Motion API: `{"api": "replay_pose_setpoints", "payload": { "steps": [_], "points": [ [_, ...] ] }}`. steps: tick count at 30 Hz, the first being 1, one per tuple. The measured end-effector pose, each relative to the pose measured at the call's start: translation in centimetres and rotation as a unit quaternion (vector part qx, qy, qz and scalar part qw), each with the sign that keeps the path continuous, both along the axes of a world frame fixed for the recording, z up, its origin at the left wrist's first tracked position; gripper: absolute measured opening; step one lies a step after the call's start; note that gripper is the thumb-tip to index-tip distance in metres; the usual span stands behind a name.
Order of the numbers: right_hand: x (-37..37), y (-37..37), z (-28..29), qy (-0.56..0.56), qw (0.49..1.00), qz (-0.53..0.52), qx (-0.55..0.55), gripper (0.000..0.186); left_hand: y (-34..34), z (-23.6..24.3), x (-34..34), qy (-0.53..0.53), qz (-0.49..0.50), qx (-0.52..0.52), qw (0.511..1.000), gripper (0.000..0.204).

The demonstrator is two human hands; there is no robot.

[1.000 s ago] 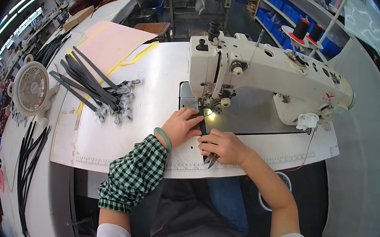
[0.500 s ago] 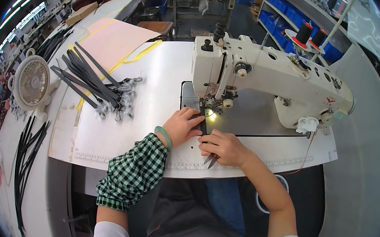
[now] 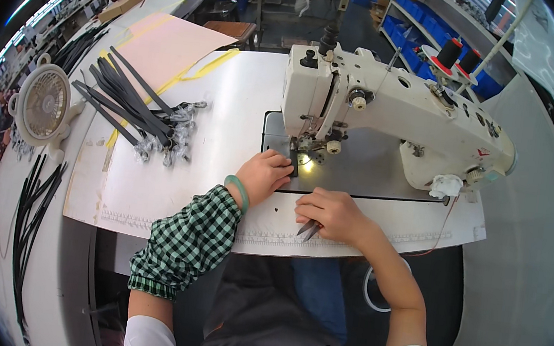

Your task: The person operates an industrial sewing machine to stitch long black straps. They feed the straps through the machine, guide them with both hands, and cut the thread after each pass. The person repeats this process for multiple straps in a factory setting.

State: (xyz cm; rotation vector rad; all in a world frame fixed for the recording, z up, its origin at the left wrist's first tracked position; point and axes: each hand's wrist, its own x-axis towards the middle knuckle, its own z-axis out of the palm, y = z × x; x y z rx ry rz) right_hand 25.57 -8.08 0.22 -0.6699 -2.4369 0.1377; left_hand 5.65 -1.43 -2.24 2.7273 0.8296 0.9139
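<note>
A white sewing machine [image 3: 394,104] stands on the table, its lamp lighting the spot beside the needle. Below its presser foot lies a short visible piece of black strap [image 3: 294,165]. The fingers of my left hand [image 3: 264,177], with a green bangle at the wrist, press together on the strap's left edge. Nearer the table's front edge, my right hand [image 3: 332,215] is curled round a pair of thread snips [image 3: 309,229], whose dark blades stick out below the fingers. The snips' handle is hidden in my palm. This hand is apart from the strap.
A bundle of black straps [image 3: 131,105] with plastic-wrapped ends lies to the left, partly over pink sheet material [image 3: 175,48]. Farther left are a small white fan [image 3: 43,105] and more black strips [image 3: 32,220]. Black thread spools [image 3: 449,54] stand behind the machine.
My right hand has drawn off the strap, slightly right, still holding the snips. Less strap shows toward the front edge. My left hand stays at the strap; the whole view has shifted slightly.
</note>
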Motion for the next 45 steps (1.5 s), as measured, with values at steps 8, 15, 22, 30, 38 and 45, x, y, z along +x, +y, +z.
{"api": "replay_pose_setpoints", "payload": {
  "steps": [8,15,22,30,38,45],
  "points": [
    [2.4,-1.1,0.5,0.001,0.998,-0.059,-0.007,0.011,0.8,0.4,0.0,0.001,0.007,-0.018,1.0,0.016],
    [3.1,-1.2,0.1,0.019,0.996,-0.082,0.001,0.011,1.9,0.1,0.0,-0.016,0.017,-0.037,0.999,0.017],
    [3.7,-1.6,-0.4,0.056,0.993,-0.106,0.015,0.013,4.7,-0.1,0.5,-0.018,0.134,-0.072,0.988,0.018],
    [10.0,-1.7,2.1,0.192,0.923,-0.275,0.189,0.007,8.4,-1.0,0.5,0.065,0.035,-0.061,0.995,0.019],
    [42.7,4.8,12.9,0.003,0.562,-0.804,0.195,0.041,8.4,-0.6,1.7,0.058,0.036,-0.077,0.995,0.013],
    [47.5,3.3,5.9,0.332,0.623,-0.706,-0.05,0.049,8.4,-1.4,0.7,0.037,0.05,-0.058,0.996,0.011]
  ]
}}
